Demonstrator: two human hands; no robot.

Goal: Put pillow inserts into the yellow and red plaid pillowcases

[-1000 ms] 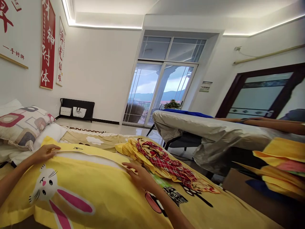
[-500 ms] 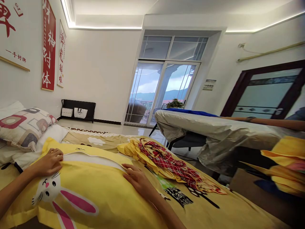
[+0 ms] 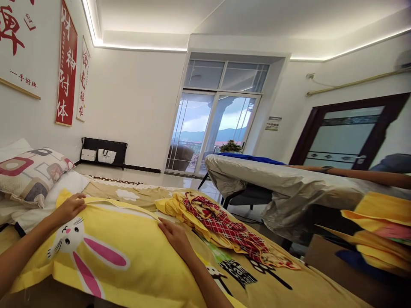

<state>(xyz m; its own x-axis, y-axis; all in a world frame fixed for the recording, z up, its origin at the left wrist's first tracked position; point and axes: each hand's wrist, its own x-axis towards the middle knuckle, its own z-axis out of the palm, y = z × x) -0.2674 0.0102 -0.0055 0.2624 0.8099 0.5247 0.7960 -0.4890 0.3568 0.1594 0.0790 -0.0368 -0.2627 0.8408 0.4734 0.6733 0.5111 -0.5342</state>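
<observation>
A yellow pillowcase [image 3: 141, 244] with a pink-eared rabbit print lies plump in front of me, filled with a white pillow [image 3: 118, 208] that shows as a narrow strip through the opening on its far side. My left hand [image 3: 71, 207] is closed on the opening's edge at the left corner, above the rabbit's head. On the right end of the opening, my right hand [image 3: 174, 236] has its fingers bent over the edge, thumb side toward me. Its fingertips are partly hidden in the fabric.
Crumpled red plaid cloth [image 3: 221, 218] lies on the patterned bed sheet [image 3: 276, 256]. A geometric-print pillow [image 3: 35, 171] is at left. To the right stand a plastic-covered table [image 3: 289, 179], with another person's arm [image 3: 362, 173] on it, and a box [image 3: 327, 256] with yellow fabric.
The far flap has been drawn toward me, so the white strip is narrower. The left hand has closed more tightly at the corner, and the pillowcase's near edge has lifted.
</observation>
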